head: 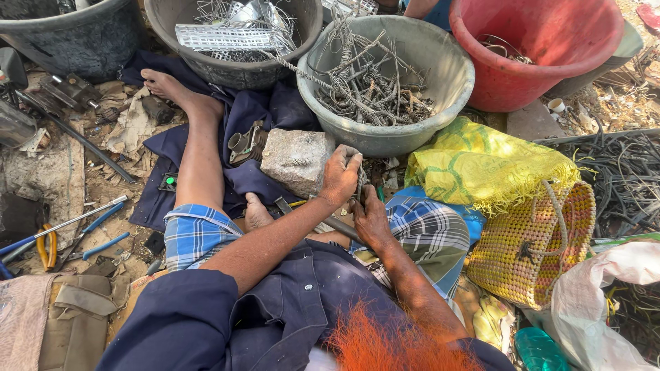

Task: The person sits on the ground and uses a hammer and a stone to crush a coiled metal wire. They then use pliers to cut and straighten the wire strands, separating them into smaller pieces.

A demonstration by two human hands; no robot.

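I sit on the ground with my left leg stretched out over a dark blue cloth (254,110). My left hand (340,175) is closed around a small grey metal piece (359,180) next to a rough stone block (297,159). Just below, my right hand (371,218) grips the lower end of the same piece. What the piece is stays mostly hidden by my fingers. A dark rod (338,225) lies under my wrists across my lap.
A grey basin (447,89) of tangled wire stands ahead, with a red tub (550,75) to its right and a dark basin (206,65) of metal strips to its left. A yellow sack (481,165), woven basket (529,254) and wire pile (619,178) lie at right. Blue-handled cutters (75,223) and pliers (47,247) lie at left.
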